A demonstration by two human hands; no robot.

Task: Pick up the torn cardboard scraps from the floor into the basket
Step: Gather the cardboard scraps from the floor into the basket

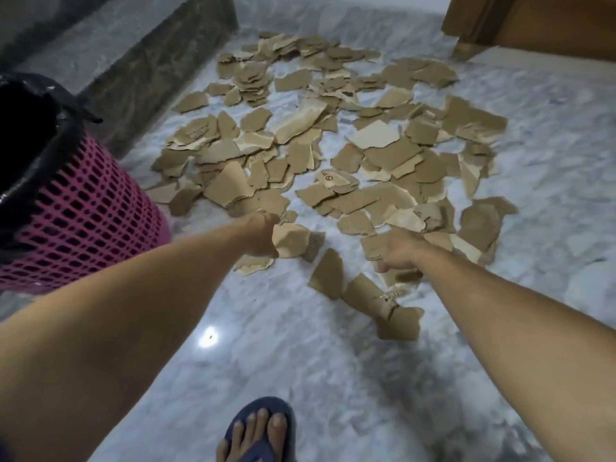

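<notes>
Across the white marble floor [273, 345] lie torn brown cardboard scraps [300, 135]. Left hand [258, 235] has fingers clamped on 1 scrap [291, 240]; right hand [398, 250] grips another, fingers curled. At left stands the pink lattice plastic basket [83, 215], black-lined.

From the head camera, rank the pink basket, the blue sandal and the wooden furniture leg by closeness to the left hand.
From the left hand:
1. Pink basket, just to its left.
2. Blue sandal, below, at the frame's bottom edge.
3. Wooden furniture leg, far upper right, beyond the scraps.
</notes>
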